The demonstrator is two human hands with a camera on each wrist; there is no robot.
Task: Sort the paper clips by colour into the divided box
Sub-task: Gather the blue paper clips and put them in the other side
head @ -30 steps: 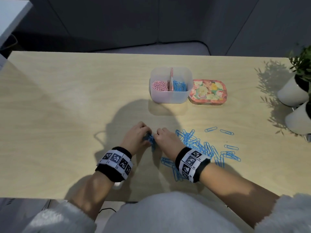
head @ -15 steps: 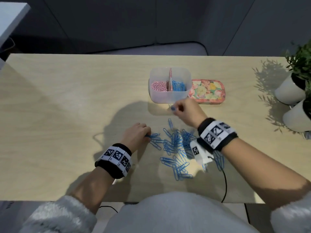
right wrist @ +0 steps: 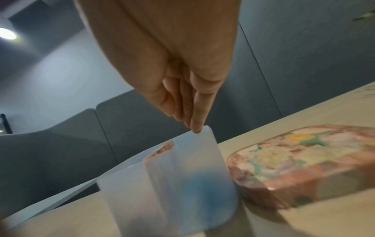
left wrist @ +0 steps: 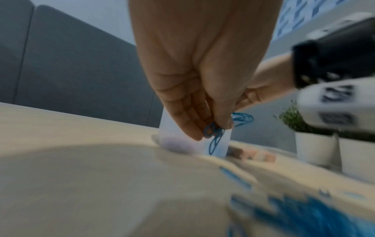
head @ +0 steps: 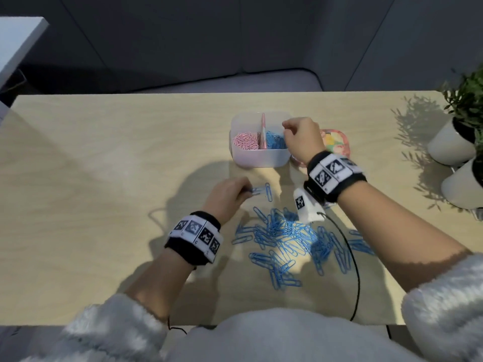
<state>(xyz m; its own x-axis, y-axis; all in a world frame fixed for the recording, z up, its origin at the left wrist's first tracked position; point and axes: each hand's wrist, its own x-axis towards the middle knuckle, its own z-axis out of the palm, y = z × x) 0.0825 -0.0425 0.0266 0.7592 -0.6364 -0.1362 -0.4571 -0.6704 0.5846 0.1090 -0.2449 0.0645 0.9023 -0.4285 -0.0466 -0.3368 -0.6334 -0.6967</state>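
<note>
Left hand (head: 227, 194) pinches blue wire paper clips (left wrist: 215, 133) for transfer; right hand (head: 300, 138), fingers (right wrist: 198, 112) straight, apparently empty, above the blue side of the translucent divided plastic box (head: 258, 159).

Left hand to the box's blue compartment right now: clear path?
Likely not yet: the right hand hangs over the blue compartment, fingertips at its rim. The left hand, pinching blue clips, looks otherwise unobstructed.

Head overhead, wrists low, all show box (head: 257, 158)
</note>
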